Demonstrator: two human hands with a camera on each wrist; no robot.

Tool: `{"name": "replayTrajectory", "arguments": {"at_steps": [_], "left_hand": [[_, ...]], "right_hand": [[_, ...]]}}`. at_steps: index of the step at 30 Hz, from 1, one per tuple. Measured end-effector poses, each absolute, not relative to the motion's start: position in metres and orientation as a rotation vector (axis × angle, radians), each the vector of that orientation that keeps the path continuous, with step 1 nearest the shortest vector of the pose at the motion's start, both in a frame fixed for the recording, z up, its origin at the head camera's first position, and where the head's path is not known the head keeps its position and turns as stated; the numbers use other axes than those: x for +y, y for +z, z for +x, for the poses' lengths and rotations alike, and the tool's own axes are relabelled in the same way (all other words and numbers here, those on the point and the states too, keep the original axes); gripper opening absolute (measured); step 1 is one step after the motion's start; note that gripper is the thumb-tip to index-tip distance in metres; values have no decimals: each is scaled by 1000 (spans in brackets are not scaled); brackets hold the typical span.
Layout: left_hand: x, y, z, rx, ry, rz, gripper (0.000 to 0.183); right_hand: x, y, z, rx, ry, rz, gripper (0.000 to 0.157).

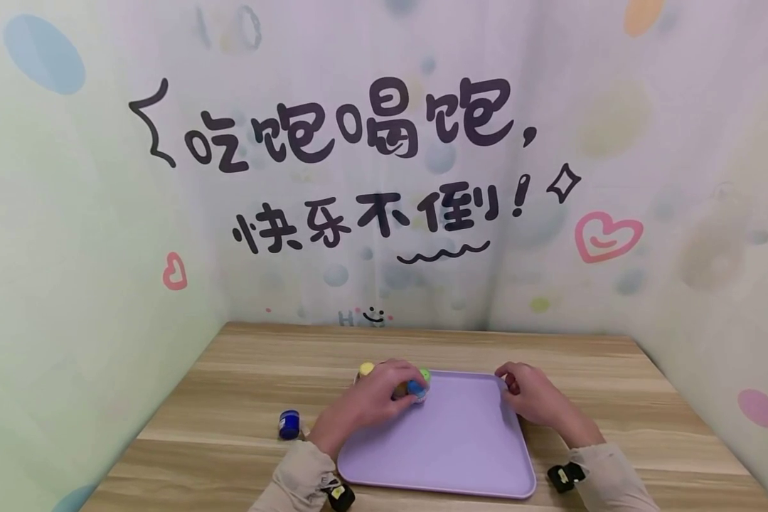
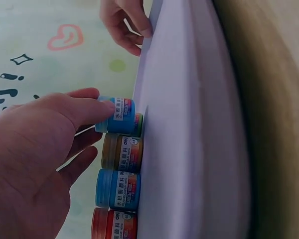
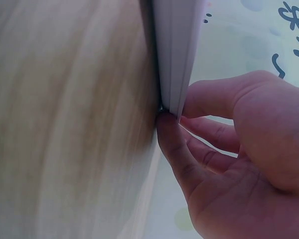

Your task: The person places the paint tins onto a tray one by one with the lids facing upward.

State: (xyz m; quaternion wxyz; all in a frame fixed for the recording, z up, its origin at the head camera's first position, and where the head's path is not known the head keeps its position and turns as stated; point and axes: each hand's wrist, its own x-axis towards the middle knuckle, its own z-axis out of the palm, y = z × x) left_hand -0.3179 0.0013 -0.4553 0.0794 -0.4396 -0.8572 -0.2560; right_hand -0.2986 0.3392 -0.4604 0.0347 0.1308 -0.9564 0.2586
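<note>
My left hand (image 1: pixel 380 395) pinches a light blue paint jar (image 2: pixel 122 114) between thumb and fingers over the tray's far left part. Just below it in the left wrist view stand an ochre paint jar (image 2: pixel 123 152), a blue paint jar (image 2: pixel 119 189) and a red paint jar (image 2: pixel 114 224), lined up on the lavender tray (image 1: pixel 448 444). Behind the held jar a green paint jar (image 2: pixel 138 125) is partly hidden. At the far right corner, my right hand (image 1: pixel 537 397) grips the tray's rim, with the thumb on one side and a finger underneath, as the right wrist view shows.
A dark blue jar (image 1: pixel 289 424) stands on the wooden table (image 1: pixel 198 455), left of the tray. A yellow-topped jar (image 1: pixel 366 368) shows behind my left hand. Printed curtains (image 1: pixel 384 284) enclose the table's back and sides.
</note>
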Motion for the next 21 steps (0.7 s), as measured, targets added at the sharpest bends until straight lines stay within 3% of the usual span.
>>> {"name": "replayTrajectory", "arguments": {"at_steps": [21], "left_hand": [[8, -459, -315, -2522, -553, -1284, 19]], "right_hand": [[341, -462, -300, -2948, 809, 409, 31]]}}
